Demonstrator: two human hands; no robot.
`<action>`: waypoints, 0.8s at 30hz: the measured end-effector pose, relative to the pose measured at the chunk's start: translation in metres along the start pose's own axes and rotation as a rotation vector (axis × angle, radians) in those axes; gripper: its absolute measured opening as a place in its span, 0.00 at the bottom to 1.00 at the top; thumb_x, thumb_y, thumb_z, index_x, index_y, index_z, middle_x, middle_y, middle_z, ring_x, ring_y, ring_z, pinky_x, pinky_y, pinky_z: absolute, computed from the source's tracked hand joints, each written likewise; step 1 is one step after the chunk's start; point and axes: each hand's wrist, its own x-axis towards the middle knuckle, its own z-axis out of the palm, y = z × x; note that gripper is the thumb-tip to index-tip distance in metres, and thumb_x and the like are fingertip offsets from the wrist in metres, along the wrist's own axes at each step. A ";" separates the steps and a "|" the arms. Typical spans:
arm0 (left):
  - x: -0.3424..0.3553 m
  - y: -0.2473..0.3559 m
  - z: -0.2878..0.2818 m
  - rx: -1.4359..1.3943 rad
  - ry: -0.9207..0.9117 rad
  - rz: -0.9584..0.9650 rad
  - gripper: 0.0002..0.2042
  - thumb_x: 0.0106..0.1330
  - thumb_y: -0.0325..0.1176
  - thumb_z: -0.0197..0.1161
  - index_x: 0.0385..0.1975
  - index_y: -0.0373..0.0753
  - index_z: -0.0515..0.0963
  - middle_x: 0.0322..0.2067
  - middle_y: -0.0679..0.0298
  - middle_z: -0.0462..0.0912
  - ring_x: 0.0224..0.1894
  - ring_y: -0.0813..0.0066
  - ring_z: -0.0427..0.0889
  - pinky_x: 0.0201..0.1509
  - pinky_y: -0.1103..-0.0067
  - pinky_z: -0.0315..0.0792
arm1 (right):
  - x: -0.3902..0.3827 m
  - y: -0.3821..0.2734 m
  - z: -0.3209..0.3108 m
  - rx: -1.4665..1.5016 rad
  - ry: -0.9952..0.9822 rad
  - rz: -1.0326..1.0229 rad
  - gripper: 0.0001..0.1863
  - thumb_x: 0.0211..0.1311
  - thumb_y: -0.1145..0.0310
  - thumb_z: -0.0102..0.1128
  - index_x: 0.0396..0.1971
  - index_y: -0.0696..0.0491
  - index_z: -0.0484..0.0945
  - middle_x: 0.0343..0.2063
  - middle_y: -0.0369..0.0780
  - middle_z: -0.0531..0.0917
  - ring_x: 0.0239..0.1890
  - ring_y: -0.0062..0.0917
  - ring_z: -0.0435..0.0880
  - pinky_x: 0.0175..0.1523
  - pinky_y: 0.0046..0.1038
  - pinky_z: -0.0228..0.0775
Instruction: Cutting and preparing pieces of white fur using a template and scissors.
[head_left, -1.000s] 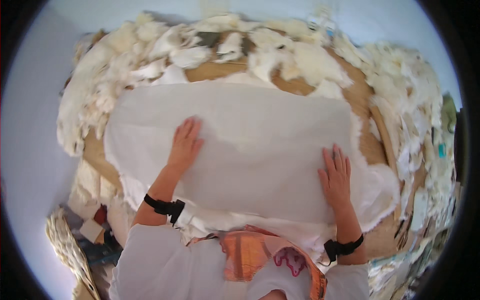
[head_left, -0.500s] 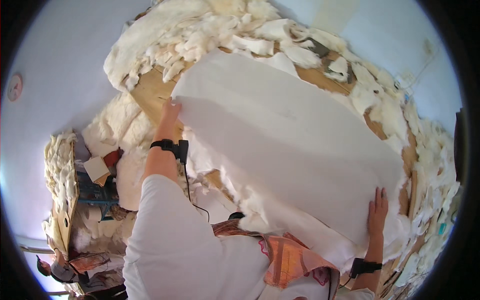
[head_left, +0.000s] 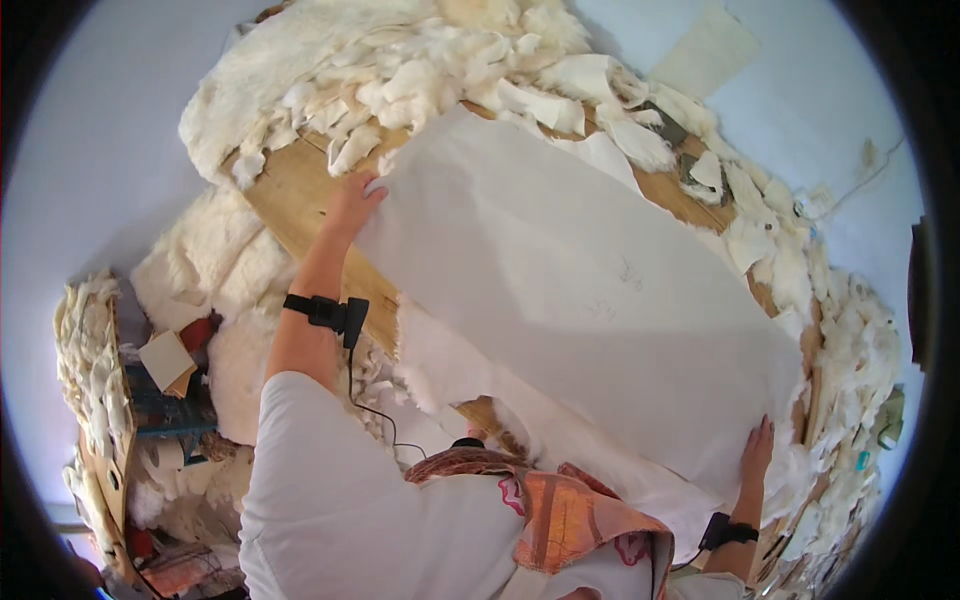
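Wooden table (head_left: 290, 185): it showed bare at the left end, the rest mostly covered.
Pale hide (head_left: 560, 260): it lay slantwise across the table in front of the person, smooth face up, woolly fringe along the near edge.
Progress: the hide looked mostly spread out; shallow bends and an uneven near edge seemed left to even out.
Fleece pieces (head_left: 425, 90): they were heaped beyond the hide, at the table's far side.
Patterned apron (head_left: 560, 515): it hung near the hide's near edge.
Left hand (head_left: 350, 205): it was at the hide's left edge, fingers bent; whether they pinched it could not be told.
Right hand (head_left: 758, 452): it rested near the right end, fingers extended and together, grasping nothing visible.
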 end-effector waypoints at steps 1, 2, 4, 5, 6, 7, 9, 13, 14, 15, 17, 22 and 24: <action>0.003 0.000 0.001 0.174 0.064 -0.044 0.26 0.61 0.47 0.65 0.54 0.37 0.76 0.45 0.52 0.84 0.46 0.59 0.83 0.53 0.69 0.73 | 0.001 -0.003 0.003 -0.014 0.009 0.001 0.26 0.73 0.61 0.44 0.68 0.51 0.63 0.66 0.55 0.64 0.70 0.47 0.61 0.72 0.40 0.54; 0.007 0.001 0.007 0.346 0.122 -0.081 0.26 0.62 0.47 0.64 0.56 0.36 0.75 0.45 0.52 0.83 0.46 0.58 0.82 0.53 0.69 0.73 | -0.001 -0.004 0.006 -0.031 0.017 0.012 0.26 0.73 0.61 0.44 0.68 0.50 0.62 0.66 0.55 0.64 0.69 0.47 0.61 0.71 0.41 0.55; 0.006 0.039 0.015 -0.018 -0.199 -0.165 0.29 0.63 0.48 0.62 0.59 0.34 0.72 0.46 0.52 0.83 0.47 0.58 0.82 0.54 0.69 0.72 | -0.015 0.024 0.004 -0.113 0.076 -0.026 0.26 0.73 0.61 0.45 0.69 0.49 0.62 0.66 0.55 0.64 0.69 0.47 0.62 0.71 0.41 0.57; 0.002 0.020 -0.001 0.006 -0.138 -0.172 0.28 0.65 0.47 0.61 0.58 0.33 0.72 0.46 0.52 0.83 0.46 0.60 0.82 0.54 0.69 0.72 | -0.007 -0.003 0.001 -0.111 0.029 0.049 0.28 0.72 0.59 0.47 0.68 0.50 0.62 0.65 0.55 0.65 0.68 0.48 0.62 0.70 0.42 0.57; 0.000 0.001 -0.013 0.025 -0.081 -0.180 0.27 0.66 0.47 0.60 0.57 0.32 0.73 0.45 0.53 0.83 0.46 0.62 0.81 0.54 0.69 0.72 | 0.003 -0.041 -0.008 -0.113 -0.020 0.124 0.29 0.71 0.57 0.49 0.68 0.51 0.62 0.65 0.55 0.65 0.68 0.48 0.62 0.70 0.42 0.57; 0.001 0.017 -0.006 -0.022 -0.111 -0.193 0.27 0.67 0.47 0.60 0.57 0.31 0.73 0.45 0.53 0.83 0.46 0.64 0.81 0.54 0.70 0.72 | -0.005 -0.042 -0.017 -0.078 0.022 0.217 0.31 0.69 0.55 0.51 0.68 0.52 0.62 0.64 0.55 0.66 0.68 0.48 0.63 0.70 0.42 0.58; 0.009 0.044 -0.013 -0.026 -0.134 -0.162 0.25 0.69 0.46 0.58 0.56 0.31 0.74 0.44 0.56 0.83 0.47 0.69 0.79 0.53 0.73 0.71 | -0.011 -0.029 -0.025 -0.038 0.062 0.325 0.36 0.64 0.51 0.57 0.67 0.55 0.62 0.63 0.55 0.69 0.66 0.46 0.66 0.68 0.42 0.59; 0.011 0.126 0.026 -0.238 -0.252 -0.077 0.24 0.72 0.47 0.55 0.56 0.32 0.75 0.44 0.64 0.83 0.48 0.76 0.77 0.53 0.77 0.69 | -0.027 0.038 -0.026 0.273 0.122 0.436 0.31 0.58 0.57 0.65 0.58 0.59 0.73 0.48 0.51 0.82 0.49 0.39 0.81 0.56 0.37 0.71; 0.001 0.161 0.036 -0.184 -0.342 -0.098 0.24 0.74 0.49 0.53 0.57 0.33 0.74 0.45 0.67 0.83 0.48 0.77 0.77 0.55 0.77 0.69 | -0.035 0.064 -0.030 0.426 0.057 0.493 0.28 0.57 0.59 0.66 0.54 0.60 0.76 0.43 0.47 0.85 0.44 0.34 0.83 0.52 0.34 0.73; 0.000 0.150 0.034 -0.173 -0.345 -0.086 0.24 0.74 0.49 0.53 0.57 0.33 0.74 0.45 0.67 0.83 0.48 0.77 0.77 0.55 0.77 0.69 | -0.023 0.041 -0.029 0.563 0.069 0.388 0.26 0.57 0.60 0.66 0.52 0.60 0.78 0.40 0.44 0.85 0.41 0.29 0.83 0.49 0.31 0.74; 0.007 0.115 0.039 -0.670 -0.705 -0.151 0.25 0.73 0.49 0.53 0.60 0.34 0.72 0.50 0.65 0.81 0.49 0.76 0.78 0.58 0.76 0.69 | -0.004 -0.067 -0.048 0.924 0.090 0.270 0.21 0.60 0.62 0.64 0.48 0.61 0.79 0.38 0.37 0.84 0.39 0.19 0.80 0.45 0.25 0.73; 0.006 0.117 0.084 -0.103 -0.463 0.047 0.36 0.63 0.44 0.68 0.67 0.32 0.62 0.56 0.51 0.76 0.51 0.65 0.79 0.58 0.73 0.72 | -0.009 -0.251 -0.095 1.017 -0.259 -0.111 0.15 0.68 0.64 0.59 0.50 0.53 0.79 0.37 0.27 0.80 0.35 0.10 0.72 0.40 0.20 0.69; -0.017 0.140 0.092 -0.124 -0.585 0.014 0.35 0.63 0.44 0.68 0.66 0.32 0.63 0.54 0.51 0.77 0.51 0.65 0.80 0.57 0.72 0.73 | -0.022 -0.310 -0.123 1.325 -0.441 -0.474 0.19 0.70 0.72 0.54 0.59 0.49 0.75 0.47 0.33 0.81 0.45 0.16 0.78 0.49 0.20 0.70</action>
